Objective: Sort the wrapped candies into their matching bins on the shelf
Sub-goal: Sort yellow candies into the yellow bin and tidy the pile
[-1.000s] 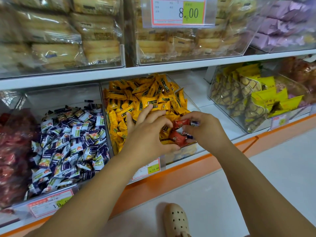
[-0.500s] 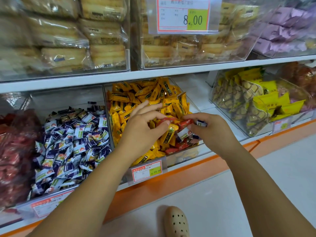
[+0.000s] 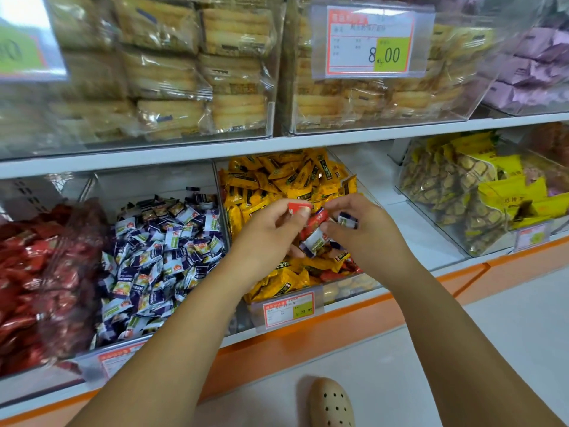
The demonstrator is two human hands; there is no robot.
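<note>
Two hands were loaded: my left hand [image 3: 268,232] pinched a red candy [image 3: 299,207] at thumb and fingertip, while my right hand [image 3: 369,238] curled round blue-and-white candies [image 3: 347,220]. With the yellow bin [image 3: 338,288] just beneath both grips, crowded fingers could drop one among the wrong wrappers.
</note>
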